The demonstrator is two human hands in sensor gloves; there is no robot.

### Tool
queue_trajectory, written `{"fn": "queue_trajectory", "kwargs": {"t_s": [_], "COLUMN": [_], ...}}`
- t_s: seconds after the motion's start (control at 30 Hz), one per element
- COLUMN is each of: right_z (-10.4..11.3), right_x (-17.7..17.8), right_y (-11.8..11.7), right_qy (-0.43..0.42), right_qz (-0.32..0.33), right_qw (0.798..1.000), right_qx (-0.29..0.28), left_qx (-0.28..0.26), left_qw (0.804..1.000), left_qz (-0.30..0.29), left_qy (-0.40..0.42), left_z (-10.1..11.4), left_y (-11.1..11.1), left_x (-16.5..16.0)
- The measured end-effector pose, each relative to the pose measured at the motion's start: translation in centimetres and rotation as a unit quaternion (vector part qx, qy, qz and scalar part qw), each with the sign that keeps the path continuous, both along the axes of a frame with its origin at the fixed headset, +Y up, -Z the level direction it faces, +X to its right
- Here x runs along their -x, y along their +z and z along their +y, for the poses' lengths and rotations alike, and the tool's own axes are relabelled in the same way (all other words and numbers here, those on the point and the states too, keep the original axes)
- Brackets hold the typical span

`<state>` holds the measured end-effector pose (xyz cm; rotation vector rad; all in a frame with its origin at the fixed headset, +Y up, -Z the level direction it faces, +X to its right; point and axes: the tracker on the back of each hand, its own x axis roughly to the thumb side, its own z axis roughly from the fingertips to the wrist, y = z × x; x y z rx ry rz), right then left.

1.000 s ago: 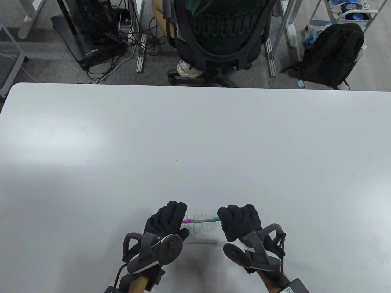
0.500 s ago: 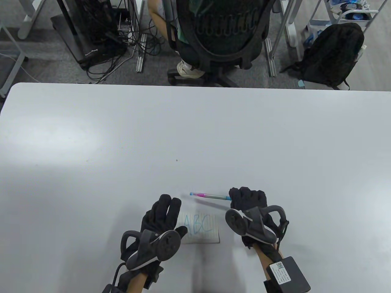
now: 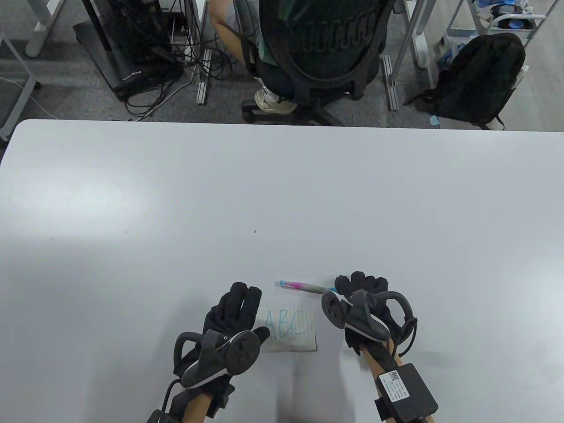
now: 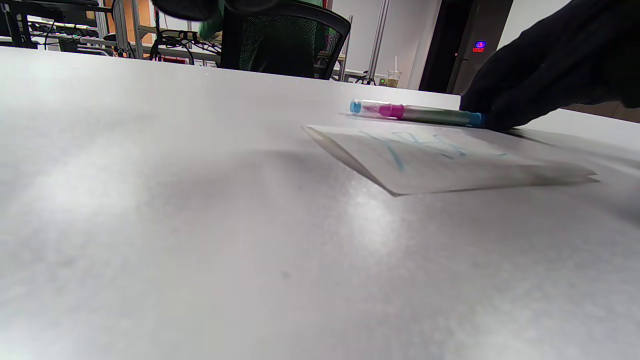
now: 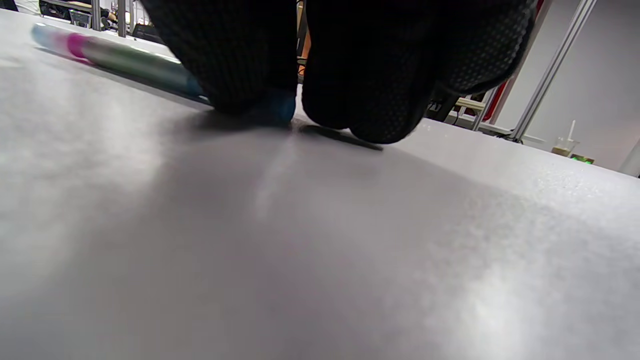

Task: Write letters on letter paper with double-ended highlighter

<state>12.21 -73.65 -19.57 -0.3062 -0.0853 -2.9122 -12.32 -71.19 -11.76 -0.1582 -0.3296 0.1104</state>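
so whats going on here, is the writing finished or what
A person in sensor gloves is working at a white table. The letter paper already carries "ABC" in blue. The left hand lies with straight fingers along the paper's left edge. The right hand has the capped highlighter down flat on the table just beyond the paper, fingertips at its right end; whether they pinch it or only touch it cannot be told. It looks like the writing is done and the highlighter is being set aside.
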Motion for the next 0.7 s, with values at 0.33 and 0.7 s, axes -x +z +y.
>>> {"fn": "queue_trajectory", "kwargs": {"t_s": [0.33, 0.7], "right_z": [0.3, 2.9], "right_x": [-0.2, -2.3], "right_y": [0.3, 2.5], "right_qy": [0.000, -0.020], "right_qz": [0.008, 0.039], "right_qw": [1.000, 0.998], "right_qx": [-0.003, -0.034], "left_qx": [0.005, 0.002], "left_qw": [1.000, 1.000], "left_qz": [0.002, 0.007], "left_qy": [0.001, -0.004], "left_z": [0.0, 0.0], "left_y": [-0.1, -0.2], "left_x": [0.1, 0.2]}}
